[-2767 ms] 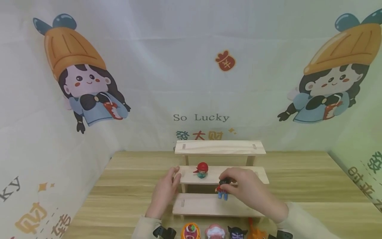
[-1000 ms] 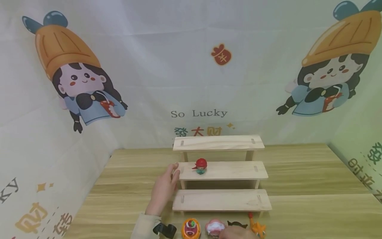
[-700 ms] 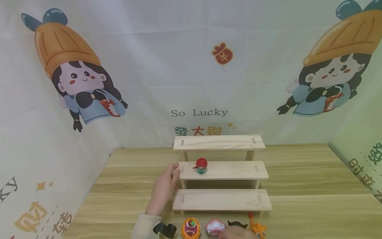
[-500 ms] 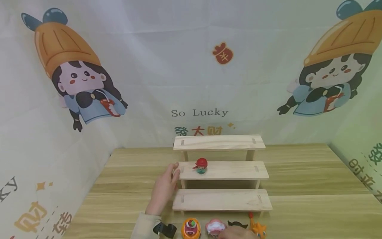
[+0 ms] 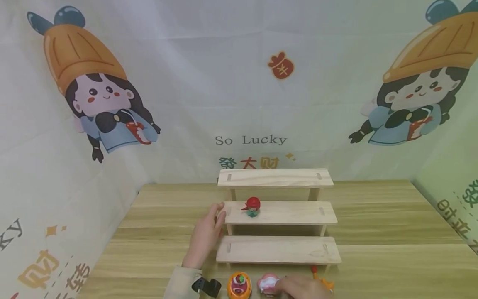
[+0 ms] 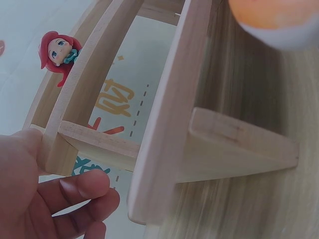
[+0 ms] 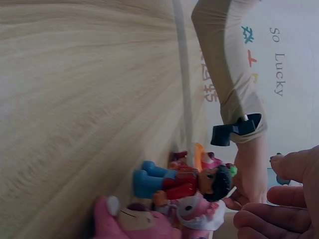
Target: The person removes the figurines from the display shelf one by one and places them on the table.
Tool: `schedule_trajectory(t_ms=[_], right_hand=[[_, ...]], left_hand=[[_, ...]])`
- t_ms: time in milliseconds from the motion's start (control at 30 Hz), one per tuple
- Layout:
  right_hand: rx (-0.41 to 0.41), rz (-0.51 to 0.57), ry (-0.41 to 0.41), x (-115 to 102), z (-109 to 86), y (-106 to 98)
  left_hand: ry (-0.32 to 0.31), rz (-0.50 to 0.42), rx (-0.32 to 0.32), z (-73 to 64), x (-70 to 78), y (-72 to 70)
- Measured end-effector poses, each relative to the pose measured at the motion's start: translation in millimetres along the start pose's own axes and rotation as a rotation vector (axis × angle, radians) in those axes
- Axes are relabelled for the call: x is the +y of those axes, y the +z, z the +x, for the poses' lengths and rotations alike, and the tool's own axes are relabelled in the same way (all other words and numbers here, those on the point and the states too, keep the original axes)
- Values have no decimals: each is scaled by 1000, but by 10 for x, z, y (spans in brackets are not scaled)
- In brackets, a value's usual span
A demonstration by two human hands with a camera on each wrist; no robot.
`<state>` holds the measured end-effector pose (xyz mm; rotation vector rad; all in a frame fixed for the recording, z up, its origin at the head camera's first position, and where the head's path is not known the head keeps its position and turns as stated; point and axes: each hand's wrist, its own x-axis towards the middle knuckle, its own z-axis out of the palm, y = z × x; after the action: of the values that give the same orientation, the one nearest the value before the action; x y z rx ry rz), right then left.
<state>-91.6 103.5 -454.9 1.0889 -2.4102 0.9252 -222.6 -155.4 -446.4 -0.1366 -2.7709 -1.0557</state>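
Observation:
In the head view my left hand (image 5: pixel 203 238) touches the left end of the wooden three-tier stand's middle shelf (image 5: pixel 291 212); the left wrist view shows its other fingers loosely bent beside the boards. A red-haired mermaid figure (image 5: pixel 252 206) sits on that shelf. My right hand (image 5: pixel 304 287) is over the toys before the stand. The right wrist view shows its fingers extended, apart from a black-haired boy figure (image 7: pixel 187 181) in red top and blue trousers, upright on the table. A pink-and-white toy (image 5: pixel 268 284) is beside the hand, which hides the black-horned toy in the head view.
An orange round toy (image 5: pixel 239 285) stands left of the pink one. An orange toy with a red tip (image 5: pixel 326 284) shows partly behind the right hand. The stand's lowest shelf (image 5: pixel 278 250) rises just behind this row. A printed cloth (image 5: pixel 186 91) hangs at the back.
My right hand has carried the boy figure from the stand down to the row of toys and let go of it, then shifted slightly right. The left hand has stayed at the stand.

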Motion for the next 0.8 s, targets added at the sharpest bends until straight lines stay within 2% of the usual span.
schedule_trajectory(t_ms=[100,333,600,800], right_hand=[[-9,32,-26,26,80,-75],[-92,132,86,6,292,-221],[3,124,56,63,547,-279],[43,49,63,142,761,-314]], left_hand=[[6,4,4,6,6,-6],[2,6,1,2,-1,-10],[-13,-4,-7,0,9,-30],[-13,-2,-8,0,1,-26]])
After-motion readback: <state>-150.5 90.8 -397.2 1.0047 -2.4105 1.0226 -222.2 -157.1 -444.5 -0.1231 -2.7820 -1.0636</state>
